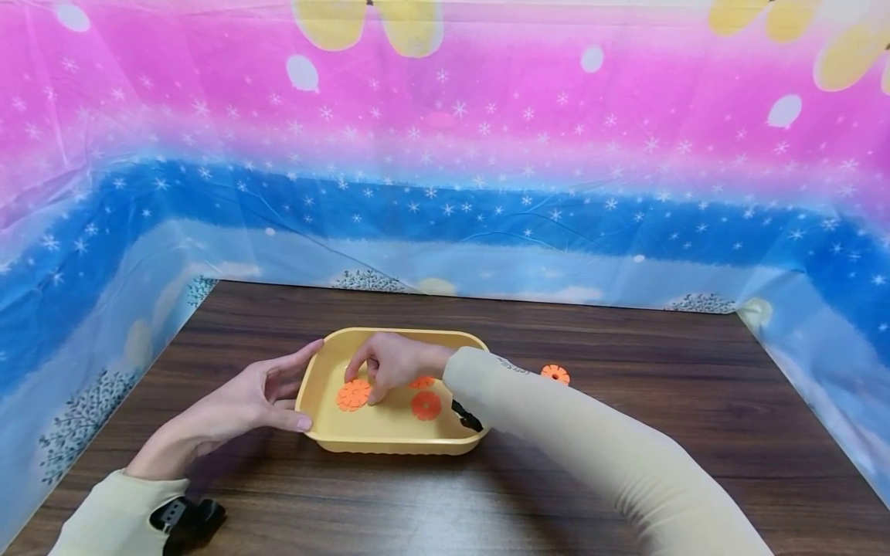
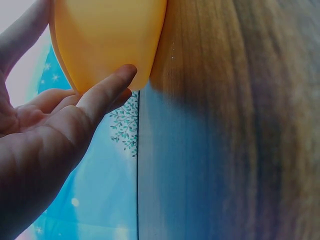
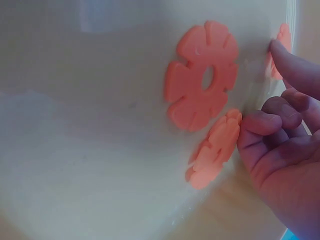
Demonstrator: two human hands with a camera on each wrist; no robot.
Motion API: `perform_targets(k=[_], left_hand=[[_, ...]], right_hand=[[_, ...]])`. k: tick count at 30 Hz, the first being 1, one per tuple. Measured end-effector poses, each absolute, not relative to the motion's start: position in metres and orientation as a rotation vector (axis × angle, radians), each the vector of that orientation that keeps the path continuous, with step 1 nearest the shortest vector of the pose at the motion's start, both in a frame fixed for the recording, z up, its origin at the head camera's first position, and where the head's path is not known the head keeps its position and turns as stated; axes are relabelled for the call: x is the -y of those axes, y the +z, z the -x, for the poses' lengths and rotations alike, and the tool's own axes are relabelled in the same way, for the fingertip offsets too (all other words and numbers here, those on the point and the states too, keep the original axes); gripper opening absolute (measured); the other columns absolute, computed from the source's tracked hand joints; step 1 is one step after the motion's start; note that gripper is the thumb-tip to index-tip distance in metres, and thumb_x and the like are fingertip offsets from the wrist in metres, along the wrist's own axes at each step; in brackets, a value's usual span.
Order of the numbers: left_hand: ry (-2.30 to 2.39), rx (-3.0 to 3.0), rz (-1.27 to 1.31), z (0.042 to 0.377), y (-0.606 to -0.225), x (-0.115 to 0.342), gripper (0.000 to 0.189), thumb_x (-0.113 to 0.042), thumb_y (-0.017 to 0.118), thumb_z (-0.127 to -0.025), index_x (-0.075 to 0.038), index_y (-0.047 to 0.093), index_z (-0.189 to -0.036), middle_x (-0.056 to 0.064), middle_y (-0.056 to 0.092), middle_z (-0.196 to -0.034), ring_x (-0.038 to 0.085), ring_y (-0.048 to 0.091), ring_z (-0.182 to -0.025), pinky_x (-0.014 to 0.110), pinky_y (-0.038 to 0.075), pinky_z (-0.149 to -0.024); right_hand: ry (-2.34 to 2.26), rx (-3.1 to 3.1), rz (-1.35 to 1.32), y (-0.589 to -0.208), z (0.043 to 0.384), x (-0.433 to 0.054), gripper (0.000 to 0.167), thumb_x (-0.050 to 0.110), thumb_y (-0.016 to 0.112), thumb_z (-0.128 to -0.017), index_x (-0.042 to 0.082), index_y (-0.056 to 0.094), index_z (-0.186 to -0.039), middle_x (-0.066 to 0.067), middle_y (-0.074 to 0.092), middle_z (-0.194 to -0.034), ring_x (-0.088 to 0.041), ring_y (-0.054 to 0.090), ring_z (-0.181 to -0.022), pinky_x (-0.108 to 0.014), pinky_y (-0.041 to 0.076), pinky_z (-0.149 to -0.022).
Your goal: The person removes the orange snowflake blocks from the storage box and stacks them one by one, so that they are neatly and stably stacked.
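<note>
A yellow plastic tub (image 1: 389, 446) sits on the table with several orange notched, flower-shaped discs inside. My left hand (image 1: 246, 398) is at its left end, fingers and thumb spread along the rim and corner; the left wrist view has one straight finger against the outer wall (image 2: 110, 35). My right hand (image 1: 396, 359) reaches into the tub. Its index finger and thumb pinch an orange disc (image 1: 353, 395) near the left side, while the other fingers curl in. Another disc (image 3: 185, 95) lies on the tub floor, and a tilted disc (image 3: 212, 155) is beside the curled fingers.
One more orange disc (image 1: 555, 374) lies on the dark wood table (image 1: 626, 340), right of the tub and just beyond the right sleeve. A pink and blue printed cloth (image 1: 445, 154) hangs around the table's back and sides. Each wrist carries a black strapped device (image 1: 188, 523).
</note>
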State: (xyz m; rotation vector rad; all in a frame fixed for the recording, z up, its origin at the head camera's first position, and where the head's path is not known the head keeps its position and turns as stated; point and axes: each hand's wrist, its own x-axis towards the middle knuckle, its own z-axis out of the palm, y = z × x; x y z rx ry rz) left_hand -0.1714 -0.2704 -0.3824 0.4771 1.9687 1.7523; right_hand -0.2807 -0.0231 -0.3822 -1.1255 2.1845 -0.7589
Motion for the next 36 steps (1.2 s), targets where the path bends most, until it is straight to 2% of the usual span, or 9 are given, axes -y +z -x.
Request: perform_targets(k=[7, 11, 14, 18, 25, 29, 32, 34, 36], left_hand=[[1.758, -1.97, -0.49, 0.172, -0.383, 0.27, 0.108, 0.004, 0.08, -0.089, -0.006, 0.008, -0.17, 0.023, 0.007, -0.174, 0.048, 0.024, -0.152, 0.037, 0.051, -0.105], [1.757, -1.971, -0.492, 0.173, -0.383, 0.27, 0.108, 0.004, 0.08, -0.089, -0.006, 0.008, -0.17, 0.023, 0.007, -0.174, 0.048, 0.024, -0.152, 0.037, 0.051, -0.105], [1.759, -1.969, -0.493, 0.173, -0.383, 0.27, 0.108, 0.004, 0.08, -0.089, -0.006, 0.008, -0.17, 0.024, 0.007, -0.174, 0.048, 0.024, -0.152, 0.037, 0.051, -0.105], [1.76, -1.966, -0.491, 0.173, -0.383, 0.27, 0.108, 0.004, 0.08, -0.089, -0.005, 0.007, -0.169, 0.024, 0.007, -0.174, 0.048, 0.023, -0.152, 0.037, 0.051, -0.105], [1.759, -1.957, -0.487, 0.172, -0.383, 0.271, 0.107, 0.004, 0.079, -0.09, -0.005, 0.007, -0.169, 0.022, 0.004, -0.174, 0.049, 0.022, -0.152, 0.038, 0.052, -0.105], [1.759, -1.96, -0.484, 0.172, -0.383, 0.271, 0.107, 0.004, 0.079, -0.091, -0.006, 0.007, -0.17, 0.021, 0.003, -0.175, 0.049, 0.021, -0.152, 0.038, 0.052, -0.105], [1.757, -1.961, -0.483, 0.172, -0.383, 0.271, 0.107, 0.003, 0.079, -0.091, -0.006, 0.007, -0.17, 0.021, 0.002, -0.175, 0.049, 0.021, -0.152, 0.038, 0.052, -0.105], [1.753, -1.962, -0.481, 0.172, -0.384, 0.271, 0.107, 0.003, 0.079, -0.091, -0.006, 0.007, -0.17, 0.021, 0.001, -0.175, 0.049, 0.021, -0.152, 0.038, 0.052, -0.104], [1.749, -1.964, -0.475, 0.171, -0.384, 0.272, 0.107, 0.002, 0.079, -0.091, -0.006, 0.006, -0.17, 0.021, 0.001, -0.175, 0.05, 0.021, -0.152, 0.037, 0.053, -0.104]], right_hand=[[-0.811, -2.175, 1.141, -0.381, 0.279, 0.024, 0.038, -0.003, 0.088, -0.083, 0.0, 0.076, -0.118, 0.003, 0.048, -0.06, -0.007, 0.043, -0.057, -0.018, 0.042, -0.067], [-0.855, -2.157, 1.137, -0.381, 0.279, 0.025, 0.038, -0.004, 0.09, -0.081, 0.0, 0.077, -0.117, -0.003, 0.064, -0.078, -0.012, 0.056, -0.072, -0.018, 0.046, -0.071], [-0.861, -2.169, 1.128, -0.381, 0.279, 0.025, 0.039, -0.003, 0.091, -0.08, 0.001, 0.078, -0.117, -0.002, 0.071, -0.089, -0.017, 0.061, -0.086, -0.018, 0.049, -0.076], [-0.879, -2.172, 1.09, -0.381, 0.279, 0.025, 0.041, -0.004, 0.09, -0.08, 0.002, 0.079, -0.119, 0.004, 0.072, -0.092, -0.02, 0.063, -0.095, -0.018, 0.05, -0.08], [-0.95, -2.123, 1.048, -0.377, 0.278, 0.023, 0.043, -0.008, 0.087, -0.082, 0.002, 0.078, -0.123, 0.003, 0.076, -0.106, -0.024, 0.065, -0.104, -0.019, 0.052, -0.078], [-0.972, -2.102, 1.052, -0.375, 0.279, 0.021, 0.042, -0.004, 0.087, -0.084, 0.003, 0.078, -0.124, 0.003, 0.077, -0.111, -0.018, 0.065, -0.099, -0.019, 0.051, -0.077], [-1.007, -2.075, 1.045, -0.373, 0.281, 0.02, 0.042, -0.004, 0.087, -0.083, 0.002, 0.078, -0.124, 0.002, 0.078, -0.107, -0.013, 0.064, -0.086, -0.02, 0.049, -0.068], [-1.031, -2.05, 1.026, -0.37, 0.281, 0.019, 0.042, -0.005, 0.086, -0.083, 0.002, 0.078, -0.124, 0.0, 0.078, -0.102, -0.012, 0.059, -0.072, -0.021, 0.044, -0.06], [-1.047, -2.03, 1.012, -0.367, 0.282, 0.019, 0.042, -0.005, 0.086, -0.083, 0.001, 0.078, -0.124, 0.0, 0.077, -0.098, -0.011, 0.055, -0.066, -0.022, 0.04, -0.056]])
